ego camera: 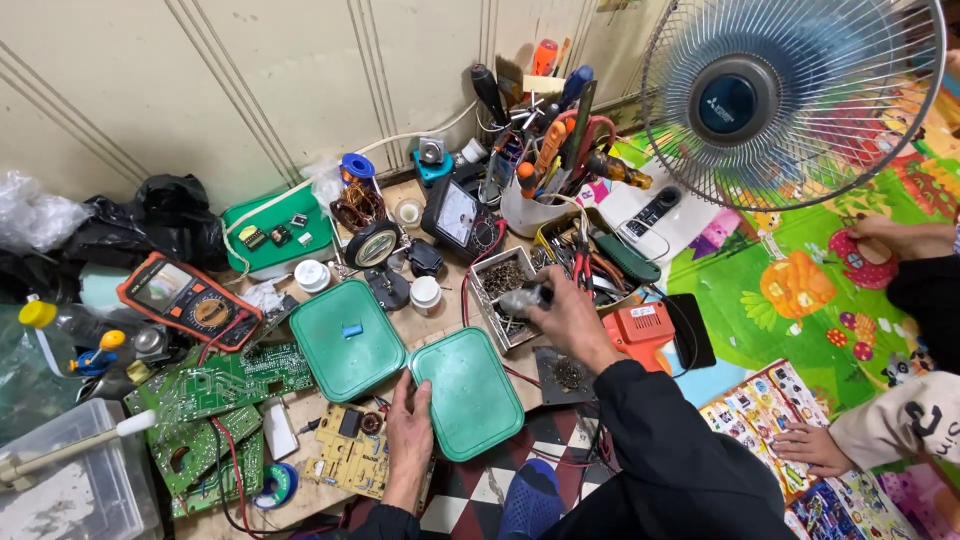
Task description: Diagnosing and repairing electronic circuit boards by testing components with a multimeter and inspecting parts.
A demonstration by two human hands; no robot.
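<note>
Green lid (pixel 466 392) lies near centre on the cluttered board, left hand (pixel 408 428) pressed flat on its near-left edge; right hand (pixel 567 318) closed around a small grey part (pixel 522 299) over the compartment box (pixel 492 291); seemingly sorting parts; setting it down needs care.

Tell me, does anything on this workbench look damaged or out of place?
Bare green circuit boards lie loose and overlapping at the left, out of any casing, with red wires trailing across them. The left hand rests by a green lid; the right hand holds a small grey object over the box of metal bits.
</note>
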